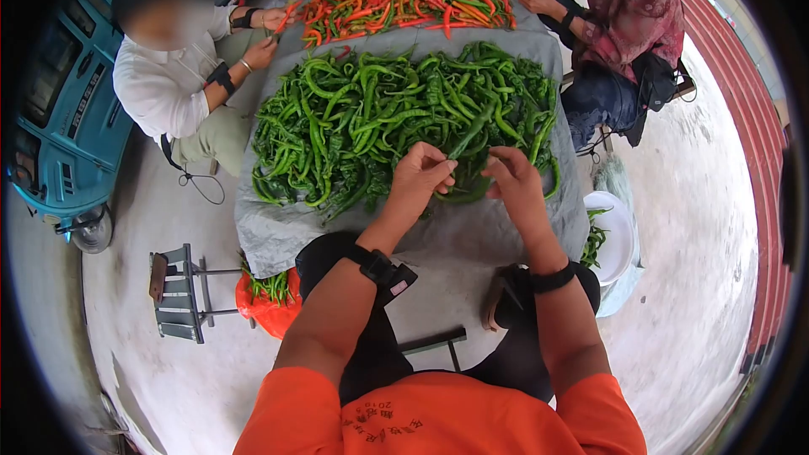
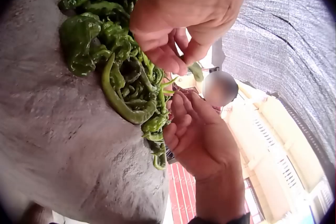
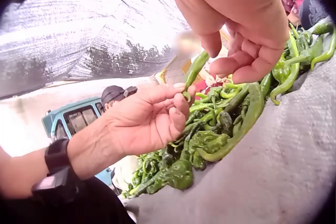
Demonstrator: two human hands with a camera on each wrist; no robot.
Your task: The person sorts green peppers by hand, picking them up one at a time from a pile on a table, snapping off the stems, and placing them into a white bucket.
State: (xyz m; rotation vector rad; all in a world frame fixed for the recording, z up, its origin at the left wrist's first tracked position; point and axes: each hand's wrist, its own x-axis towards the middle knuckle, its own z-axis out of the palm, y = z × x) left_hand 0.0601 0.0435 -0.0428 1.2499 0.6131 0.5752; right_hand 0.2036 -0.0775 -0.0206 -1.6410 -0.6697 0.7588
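My left hand (image 1: 419,175) pinches the end of a green chili pepper (image 3: 195,70) between thumb and forefinger, just above the near side of the green pepper pile (image 1: 362,118). The pepper points up and away from the fingertips. Close to its other end is my right hand (image 1: 518,185), fingers loosely curved and nothing gripped in them. In the left wrist view, the right hand (image 2: 205,140) shows its palm, with bent, separate fingers. A long curved pepper (image 3: 247,129) lies at the pile's edge in the right wrist view.
A grey cloth (image 1: 455,232) covers the table, with red and orange peppers (image 1: 404,4) heaped at the far end. Two people sit at the sides, the left one holding a red pepper. A white basin (image 1: 619,240), red bag (image 1: 271,303) and small chair (image 1: 179,291) stand nearby.
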